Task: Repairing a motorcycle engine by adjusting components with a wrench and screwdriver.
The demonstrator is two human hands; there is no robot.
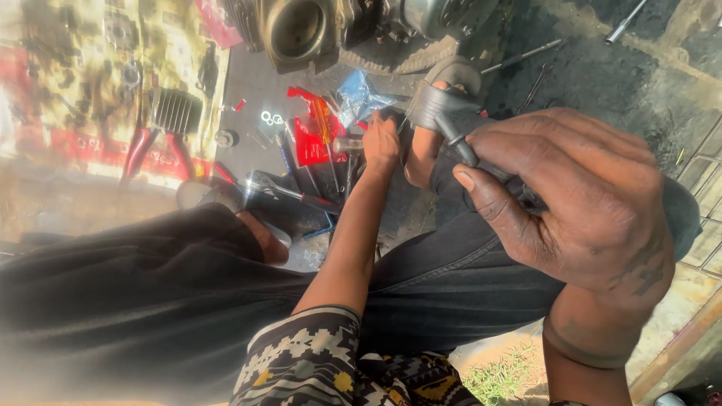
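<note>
My right hand (579,203) is close to the camera at the right, shut around a black tool handle (460,147) whose end sticks out up and to the left. My left hand (381,144) reaches down to the tools on the ground, past my knee in dark trousers (188,301). Its fingers close on a small silver cylindrical tool (347,143) that points left. What the tip of the black-handled tool looks like is hidden by my hand.
An engine block (301,30) lies at the top. Red-handled pliers (150,150), a finned metal part (177,111), a red packet (308,139), a blue plastic bag (361,94), a ratchet (274,186), washers (271,118) and my sandalled foot (444,98) surround the left hand.
</note>
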